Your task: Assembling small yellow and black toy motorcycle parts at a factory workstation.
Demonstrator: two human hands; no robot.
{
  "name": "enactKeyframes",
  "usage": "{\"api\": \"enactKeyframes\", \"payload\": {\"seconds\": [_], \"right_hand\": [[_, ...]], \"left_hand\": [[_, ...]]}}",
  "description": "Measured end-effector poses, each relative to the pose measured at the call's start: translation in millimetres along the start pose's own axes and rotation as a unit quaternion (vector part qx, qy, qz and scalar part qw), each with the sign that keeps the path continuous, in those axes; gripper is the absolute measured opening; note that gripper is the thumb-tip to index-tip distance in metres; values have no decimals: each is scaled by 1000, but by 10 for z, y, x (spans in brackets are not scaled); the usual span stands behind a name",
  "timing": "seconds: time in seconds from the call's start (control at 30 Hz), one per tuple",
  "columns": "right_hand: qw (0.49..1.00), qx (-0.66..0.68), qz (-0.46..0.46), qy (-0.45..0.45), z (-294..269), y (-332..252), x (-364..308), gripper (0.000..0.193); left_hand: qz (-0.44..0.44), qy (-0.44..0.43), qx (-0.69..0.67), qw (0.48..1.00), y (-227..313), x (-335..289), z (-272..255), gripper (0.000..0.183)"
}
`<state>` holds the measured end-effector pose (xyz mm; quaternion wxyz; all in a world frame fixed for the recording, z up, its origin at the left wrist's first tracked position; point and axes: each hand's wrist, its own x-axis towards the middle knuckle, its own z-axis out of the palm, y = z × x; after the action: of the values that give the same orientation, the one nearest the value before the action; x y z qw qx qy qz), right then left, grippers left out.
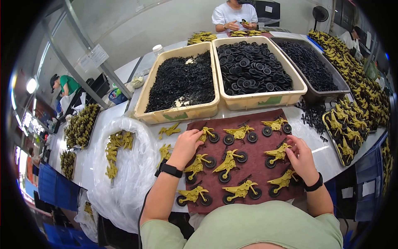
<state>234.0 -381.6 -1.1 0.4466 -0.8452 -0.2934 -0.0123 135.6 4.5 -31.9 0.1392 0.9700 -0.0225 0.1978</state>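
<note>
Small yellow toy motorcycles with black wheels lie in rows on a dark red cloth [256,164]. My left hand [187,146] is closed on the left end of the toy motorcycle at the cloth's far left [208,135]; its fingers cover part of the body and the wheel there. Thumb and fingers of my right hand [302,161] pinch the right end of the toy motorcycle in the middle of the right column [277,154], hiding that end. Between my hands lie a far-row toy motorcycle [239,133] and a middle-row one turned at a slant [227,165].
Behind the cloth stand a cream bin of small black parts [141,108], a cream bin of black wheels [300,92] and a grey bin [338,91]. A plastic bag with yellow parts [143,166] is on the left. Trays of motorcycles [346,128] crowd the right. A person [234,15] sits opposite.
</note>
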Motion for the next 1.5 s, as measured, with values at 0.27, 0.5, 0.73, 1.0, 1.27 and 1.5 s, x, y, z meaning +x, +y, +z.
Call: {"api": "enactKeyframes", "payload": {"seconds": [0.27,0.5,0.73,1.0,1.27,1.5], "right_hand": [[1000,14,-6,11,-1,-5,6,38],[1000,24,-9,0,6,-63,3,34],[999,42,-20,2,24,-118,14,34],[994,73,-61,-48,54,-378,89,44],[961,186,-116,-169,168,-640,57,52],[968,204,-132,-65,215,-640,-173,42]], "left_hand": [[-8,-37,-18,999,-88,-53,-49,34],[-5,-73,14,997,-51,-40,-2,35],[5,-60,7,998,-109,50,20,29],[-127,-52,-139,981,449,303,-362,37],[-103,-223,-433,867,1577,45,-590,36],[25,19,-299,954,1964,-195,-444,44]]}}
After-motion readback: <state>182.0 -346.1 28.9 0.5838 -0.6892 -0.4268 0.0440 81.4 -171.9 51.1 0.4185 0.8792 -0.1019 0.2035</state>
